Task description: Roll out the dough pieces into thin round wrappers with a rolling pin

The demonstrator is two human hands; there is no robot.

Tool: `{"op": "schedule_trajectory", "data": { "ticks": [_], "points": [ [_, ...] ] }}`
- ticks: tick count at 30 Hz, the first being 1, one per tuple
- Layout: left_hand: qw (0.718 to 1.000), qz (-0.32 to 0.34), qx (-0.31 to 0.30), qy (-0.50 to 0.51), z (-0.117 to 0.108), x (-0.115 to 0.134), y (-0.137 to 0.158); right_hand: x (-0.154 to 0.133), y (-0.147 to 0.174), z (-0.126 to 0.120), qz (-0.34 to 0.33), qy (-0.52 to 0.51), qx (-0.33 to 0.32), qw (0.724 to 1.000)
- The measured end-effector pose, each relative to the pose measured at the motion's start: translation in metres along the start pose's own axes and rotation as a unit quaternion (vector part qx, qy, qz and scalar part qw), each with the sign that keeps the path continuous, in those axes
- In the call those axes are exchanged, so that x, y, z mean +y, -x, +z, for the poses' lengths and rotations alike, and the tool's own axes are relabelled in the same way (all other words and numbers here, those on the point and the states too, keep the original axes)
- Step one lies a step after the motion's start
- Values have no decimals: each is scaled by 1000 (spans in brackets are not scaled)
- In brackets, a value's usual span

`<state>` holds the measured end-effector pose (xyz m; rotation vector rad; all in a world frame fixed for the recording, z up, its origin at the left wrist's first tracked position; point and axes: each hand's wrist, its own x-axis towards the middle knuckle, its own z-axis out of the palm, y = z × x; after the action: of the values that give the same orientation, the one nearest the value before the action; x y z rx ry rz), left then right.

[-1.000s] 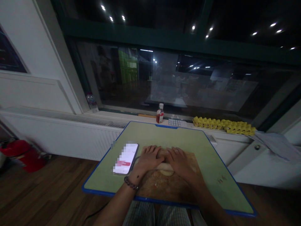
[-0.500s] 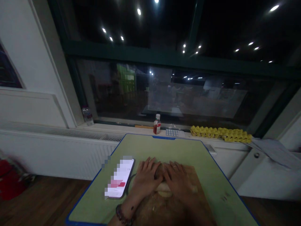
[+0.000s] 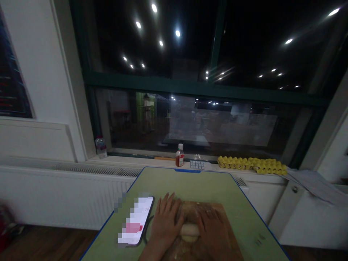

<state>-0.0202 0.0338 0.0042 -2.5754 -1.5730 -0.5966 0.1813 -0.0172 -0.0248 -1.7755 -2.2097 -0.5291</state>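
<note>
A short pale roller that looks like a rolling pin (image 3: 189, 229) lies crosswise on a brown wooden board (image 3: 221, 210). Just below it shows a small piece of yellowish dough (image 3: 190, 239). My left hand (image 3: 166, 223) rests flat over the roller's left end, fingers stretched forward and thumb toward the middle. Over the right end lies my right hand (image 3: 213, 228), palm down with its fingers extended; it is dim and a little blurred. Both hands cover the roller's ends, so only its middle is visible.
The board sits on a green folding table (image 3: 174, 185) with a blue edge. A lit phone (image 3: 138, 221) lies left of the board. On the windowsill stand a red-labelled bottle (image 3: 179, 156), a clear bottle (image 3: 100, 148) and yellow egg trays (image 3: 251, 165).
The view has tilted upward, so the table sits lower in the picture. Both hands have shifted slightly on the roller, more of which shows between them.
</note>
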Motion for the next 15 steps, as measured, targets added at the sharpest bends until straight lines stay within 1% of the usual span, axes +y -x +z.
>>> {"op": "schedule_trajectory", "data": {
  "ticks": [3, 6, 8, 11, 15],
  "points": [
    [1000, 11, 10, 2, 5, 1, 5, -4, 6, 7, -8, -2, 21, 1000],
    [999, 22, 31, 0, 7, 1, 11, -7, 11, 15, 12, -1, 57, 998],
    [999, 30, 45, 1, 7, 1, 15, -7, 15, 19, 11, 2, 71, 997],
    [997, 39, 59, 9, 6, 1, 22, -4, 23, 24, -18, -5, 72, 997],
    [996, 57, 61, 22, 3, 2, 23, 1, 28, 28, -25, -6, 61, 998]
  ]
}}
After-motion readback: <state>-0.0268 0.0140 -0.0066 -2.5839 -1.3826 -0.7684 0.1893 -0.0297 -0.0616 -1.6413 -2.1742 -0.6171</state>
